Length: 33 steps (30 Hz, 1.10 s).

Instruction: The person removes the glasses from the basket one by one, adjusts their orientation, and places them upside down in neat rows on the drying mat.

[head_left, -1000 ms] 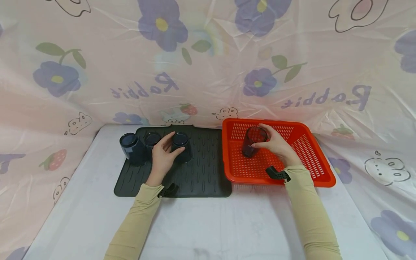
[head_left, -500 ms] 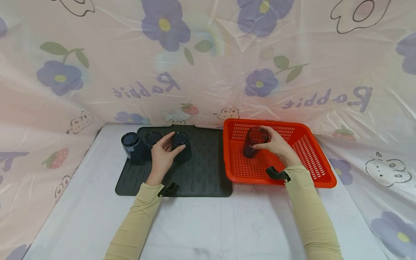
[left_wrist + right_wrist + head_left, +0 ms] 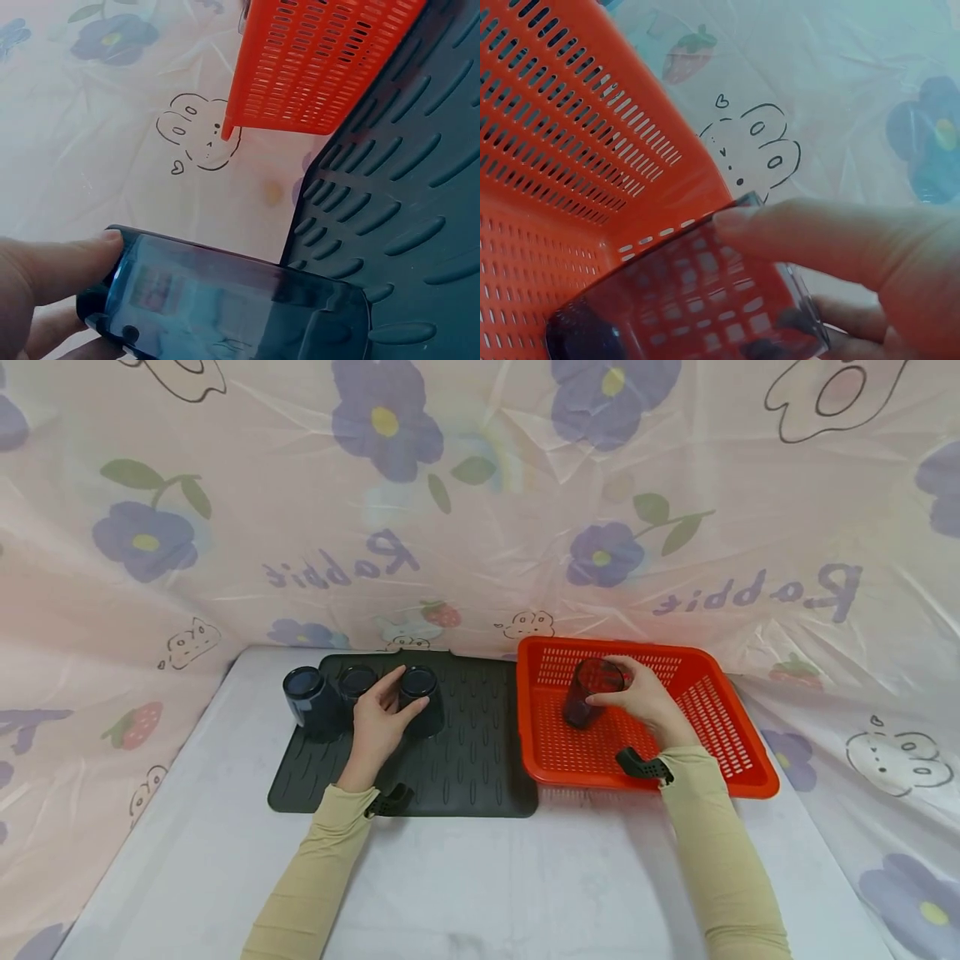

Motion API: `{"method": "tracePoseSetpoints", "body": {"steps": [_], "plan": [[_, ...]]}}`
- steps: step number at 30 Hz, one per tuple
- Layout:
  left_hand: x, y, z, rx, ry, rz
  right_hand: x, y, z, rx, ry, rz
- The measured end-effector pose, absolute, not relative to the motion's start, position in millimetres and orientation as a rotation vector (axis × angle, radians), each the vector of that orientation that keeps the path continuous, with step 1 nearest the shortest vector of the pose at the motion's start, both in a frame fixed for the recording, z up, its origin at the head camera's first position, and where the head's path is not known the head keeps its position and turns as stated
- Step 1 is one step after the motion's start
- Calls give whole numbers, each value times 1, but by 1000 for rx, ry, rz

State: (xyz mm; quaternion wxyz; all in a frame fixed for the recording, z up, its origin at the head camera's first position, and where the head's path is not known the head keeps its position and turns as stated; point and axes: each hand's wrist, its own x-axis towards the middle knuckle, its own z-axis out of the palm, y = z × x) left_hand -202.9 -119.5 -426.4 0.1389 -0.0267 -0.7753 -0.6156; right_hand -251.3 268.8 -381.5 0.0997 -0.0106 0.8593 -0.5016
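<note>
On the dark drying mat (image 3: 472, 760), my left hand (image 3: 377, 722) pinches a dark blue glass (image 3: 424, 714) near its upturned base, thumb on one side and fingers on the other. The left wrist view shows this glass (image 3: 240, 300) standing mouth down on the ridged mat. Two more dark glasses stand beside it, one small-looking glass (image 3: 357, 680) partly behind my hand and another glass (image 3: 315, 706) at the mat's left edge. Inside the red basket (image 3: 570, 777), my right hand (image 3: 648, 702) grips a clear dark glass (image 3: 583, 702) by its rim; the right wrist view shows this glass (image 3: 682, 292) tilted.
The basket's perforated wall (image 3: 570, 112) rises around the right hand. Mat and basket sit side by side on a white-covered table (image 3: 480, 885). A printed curtain (image 3: 480, 527) hangs close behind both.
Both hands keep their grips and stay in nearly the same places. The whole head view has shifted slightly right and down.
</note>
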Motion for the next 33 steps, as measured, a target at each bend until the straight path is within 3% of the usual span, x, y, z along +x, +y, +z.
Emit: {"method": "tracePoseSetpoints", "body": {"steps": [33], "plan": [[-201,-123,-426,-61,-2337,-1632,-220,267,-362,-66,2515,-1645]]}}
